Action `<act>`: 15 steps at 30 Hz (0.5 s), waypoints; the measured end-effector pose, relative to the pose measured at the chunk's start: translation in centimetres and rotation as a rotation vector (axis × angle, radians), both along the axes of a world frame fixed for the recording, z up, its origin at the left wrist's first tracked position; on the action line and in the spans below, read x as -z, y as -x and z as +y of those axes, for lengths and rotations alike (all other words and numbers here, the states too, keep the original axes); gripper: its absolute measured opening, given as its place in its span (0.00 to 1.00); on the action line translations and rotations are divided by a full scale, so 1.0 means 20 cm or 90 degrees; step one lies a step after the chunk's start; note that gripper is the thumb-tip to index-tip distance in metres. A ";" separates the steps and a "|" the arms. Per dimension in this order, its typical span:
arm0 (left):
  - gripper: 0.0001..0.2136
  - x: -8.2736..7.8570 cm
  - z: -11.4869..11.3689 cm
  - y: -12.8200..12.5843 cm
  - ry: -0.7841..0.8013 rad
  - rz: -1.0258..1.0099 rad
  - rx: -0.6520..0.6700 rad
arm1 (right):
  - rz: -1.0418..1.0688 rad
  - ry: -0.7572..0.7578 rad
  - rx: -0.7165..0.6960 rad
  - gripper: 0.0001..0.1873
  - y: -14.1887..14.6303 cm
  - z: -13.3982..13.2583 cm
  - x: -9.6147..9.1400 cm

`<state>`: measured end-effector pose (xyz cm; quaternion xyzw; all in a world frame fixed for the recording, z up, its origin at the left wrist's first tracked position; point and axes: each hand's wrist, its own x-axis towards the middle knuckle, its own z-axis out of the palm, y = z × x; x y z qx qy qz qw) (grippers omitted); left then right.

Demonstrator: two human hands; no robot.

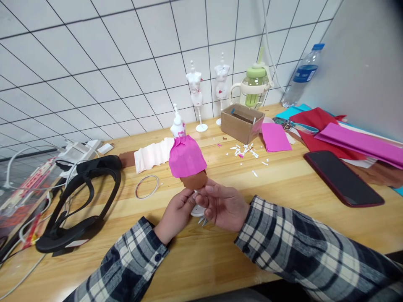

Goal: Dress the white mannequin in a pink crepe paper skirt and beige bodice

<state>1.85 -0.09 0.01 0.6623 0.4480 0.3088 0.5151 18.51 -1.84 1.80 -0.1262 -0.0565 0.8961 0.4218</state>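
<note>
A small white mannequin [178,126] stands tilted before me, wearing a gathered pink crepe-paper skirt [188,158] over a brown paper layer [195,180]. Below the skirt, my left hand [176,214] closes around the mannequin's stand. My right hand [225,205] is closed beside it, thumb and fingers at the lower edge of the brown layer. The round white stand base [197,211] shows between the hands. Grey metal tips, perhaps scissors [203,221], poke out under the right hand; the rest is hidden.
Two more mannequins [195,96] stand by the tiled wall, near a cardboard box [242,123] and a green-lidded cup [255,84]. White scraps [247,150] lie midtable. Right are a phone [343,178] and coloured paper [362,140]; left, a black headset [85,205] and a ring [147,187].
</note>
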 end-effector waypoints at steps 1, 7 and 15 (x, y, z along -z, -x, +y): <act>0.14 0.00 0.00 0.00 -0.004 -0.003 -0.011 | 0.005 0.008 -0.015 0.14 0.00 0.00 0.00; 0.17 0.00 0.00 0.02 -0.027 -0.001 -0.030 | 0.043 0.007 -0.011 0.17 -0.01 0.01 -0.01; 0.21 -0.02 0.00 0.01 -0.057 0.017 -0.007 | 0.035 0.004 0.014 0.10 -0.01 0.01 0.01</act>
